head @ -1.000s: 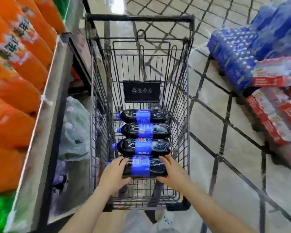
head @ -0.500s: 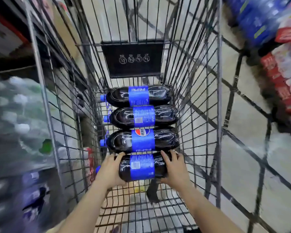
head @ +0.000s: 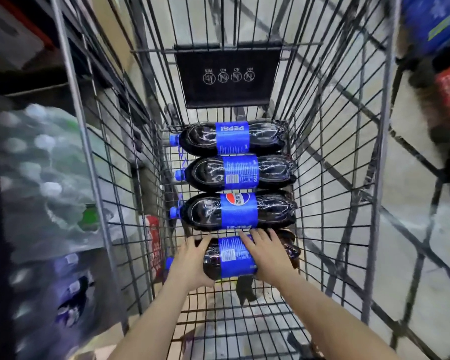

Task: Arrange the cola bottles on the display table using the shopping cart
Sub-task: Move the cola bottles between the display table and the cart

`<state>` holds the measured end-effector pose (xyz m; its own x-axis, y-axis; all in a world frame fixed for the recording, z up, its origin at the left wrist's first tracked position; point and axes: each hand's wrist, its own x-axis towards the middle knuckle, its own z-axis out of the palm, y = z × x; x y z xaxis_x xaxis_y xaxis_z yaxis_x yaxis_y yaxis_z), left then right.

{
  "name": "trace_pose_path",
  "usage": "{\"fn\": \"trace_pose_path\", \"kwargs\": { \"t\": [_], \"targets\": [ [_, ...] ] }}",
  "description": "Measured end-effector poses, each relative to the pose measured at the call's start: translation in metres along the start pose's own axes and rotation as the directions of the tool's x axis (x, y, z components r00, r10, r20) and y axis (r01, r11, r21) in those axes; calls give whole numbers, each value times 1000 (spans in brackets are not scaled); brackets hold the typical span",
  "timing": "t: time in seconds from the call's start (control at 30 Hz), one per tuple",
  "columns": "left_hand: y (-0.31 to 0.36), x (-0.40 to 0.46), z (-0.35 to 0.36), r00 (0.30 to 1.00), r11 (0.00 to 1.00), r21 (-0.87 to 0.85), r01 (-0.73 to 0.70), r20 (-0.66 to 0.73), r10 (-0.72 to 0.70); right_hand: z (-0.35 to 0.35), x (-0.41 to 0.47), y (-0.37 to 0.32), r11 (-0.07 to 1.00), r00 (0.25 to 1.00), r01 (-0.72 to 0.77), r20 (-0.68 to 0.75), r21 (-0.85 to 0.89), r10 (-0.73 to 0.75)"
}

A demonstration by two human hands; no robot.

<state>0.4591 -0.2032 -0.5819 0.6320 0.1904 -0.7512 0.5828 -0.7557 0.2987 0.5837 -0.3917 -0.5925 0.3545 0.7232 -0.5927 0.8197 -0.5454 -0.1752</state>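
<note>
both hands grip the nearest cola bottle (head: 235,258), left hand (head: 190,263) by its neck end, right hand (head: 266,255) over the label. it lies crosswise on the shopping cart (head: 244,320) floor, cap pointing left.

Both hands (head: 192,263) (head: 268,255) grip the nearest cola bottle (head: 235,258) in the cart (head: 244,320).

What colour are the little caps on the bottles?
Blue, clearest in the head view, on the caps at the bottles' left ends.
</note>
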Motion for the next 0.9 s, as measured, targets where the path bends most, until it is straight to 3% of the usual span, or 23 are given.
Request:
{"fn": "trace_pose_path", "kwargs": {
  "t": [0.27, 0.5, 0.63, 0.9],
  "targets": [
    [2, -4, -3, 1000, 1000, 12, -13, -9, 14, 2, 1, 6, 999, 1000, 22, -13, 29, -22],
    [28, -47, -20, 978, 992, 104, -66, -192, 85, -10, -38, 7, 996, 987, 8, -162, 90, 6],
    [37, -81, -35, 941, 986, 116, -118, -303, 148, -40, -63, 2, 998, 970, 15, -244, 69, 2],
    [61, -190, -67, 802, 964, 228, -140, -544, 245, -98, -145, -21, 998, 902, 60, -427, -17, -61]
  ]
}}
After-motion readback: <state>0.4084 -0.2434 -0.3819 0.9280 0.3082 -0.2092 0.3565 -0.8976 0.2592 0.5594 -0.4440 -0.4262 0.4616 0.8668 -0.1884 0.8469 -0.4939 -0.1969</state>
